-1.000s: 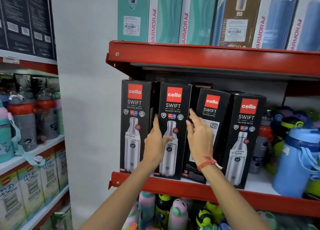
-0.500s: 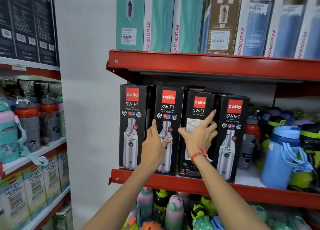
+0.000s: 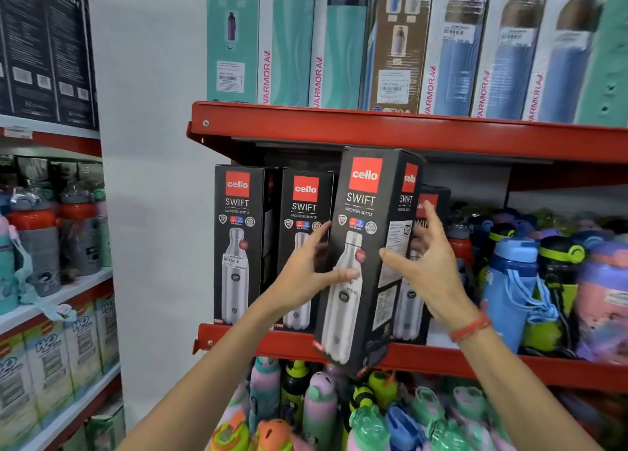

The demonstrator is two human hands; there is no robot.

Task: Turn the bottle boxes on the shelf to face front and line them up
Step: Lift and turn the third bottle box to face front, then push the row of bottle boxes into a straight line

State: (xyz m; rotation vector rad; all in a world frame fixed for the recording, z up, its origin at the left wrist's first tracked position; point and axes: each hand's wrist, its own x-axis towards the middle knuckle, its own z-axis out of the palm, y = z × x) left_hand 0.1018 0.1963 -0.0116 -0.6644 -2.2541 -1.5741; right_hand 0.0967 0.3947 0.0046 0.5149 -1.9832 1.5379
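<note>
Black Cello Swift bottle boxes stand on the red middle shelf (image 3: 258, 340). Two at the left (image 3: 239, 243) (image 3: 302, 219) face front. A third box (image 3: 368, 246) is lifted off the shelf, tilted, its front label towards me and its bottom hanging past the shelf lip. My left hand (image 3: 307, 274) grips its left edge, thumb across the front. On its right side my right hand (image 3: 428, 267) holds it, fingers spread. A fourth box (image 3: 433, 202) stands behind my right hand, mostly hidden.
Loose blue, pink and green bottles (image 3: 516, 280) crowd the same shelf to the right. The red shelf above (image 3: 373, 131) carries tall Varmora boxes (image 3: 295, 42) and sits close over the lifted box. More bottles (image 3: 323, 406) fill the shelf below. A second rack (image 3: 51, 297) stands at left.
Both hands have closed on the third box, pulled it off the shelf towards me and turned it from its side panel to its front face. The view has drawn closer.
</note>
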